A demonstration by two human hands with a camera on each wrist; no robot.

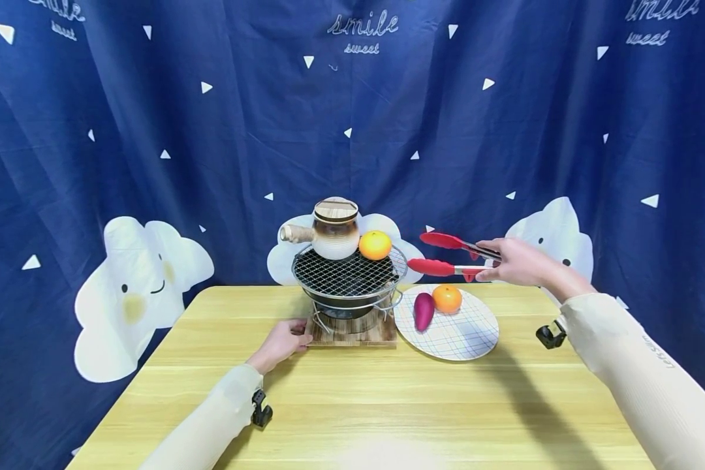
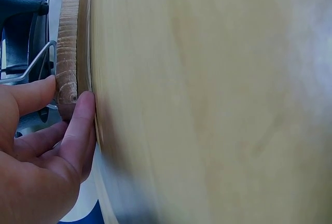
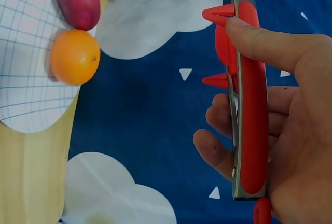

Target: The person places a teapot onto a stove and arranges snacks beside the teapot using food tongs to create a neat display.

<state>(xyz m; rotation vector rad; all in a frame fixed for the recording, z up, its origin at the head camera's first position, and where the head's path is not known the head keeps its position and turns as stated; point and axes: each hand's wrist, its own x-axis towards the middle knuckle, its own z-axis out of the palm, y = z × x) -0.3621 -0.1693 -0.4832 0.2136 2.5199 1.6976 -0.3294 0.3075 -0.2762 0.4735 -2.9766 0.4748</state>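
Red and silver tongs (image 1: 437, 267) are held in the air over the right part of a wooden table (image 1: 341, 398), above a white oval plate with a blue grid pattern (image 1: 470, 339). The right hand (image 1: 519, 264) grips them, thumb along one red-inlaid arm and fingers curled against the other; the red heads stand apart with nothing between them. They look light and springy, probably best held at the middle of the red inlays.

On the plate lie a glossy purple, eggplant-shaped vegetable (image 1: 424, 312) and, just beside it, a round orange fruit (image 1: 447, 299). Both seem smooth and apt to roll, so a grasp across the widest part should be surest.

Left of the plate, a black round grill with a wire mesh top (image 1: 341, 274) stands on a thick brown wooden board (image 1: 355, 338). The left hand (image 1: 279, 346) pinches the board's near left corner between thumb and fingers. The board looks stiff, and steadying it low seems sensible, since its load sits high: on the mesh are a white-and-brown ceramic pot with a wooden lid (image 1: 336, 241), likely breakable, and a second, yellow-orange fruit (image 1: 375, 245) to its right.
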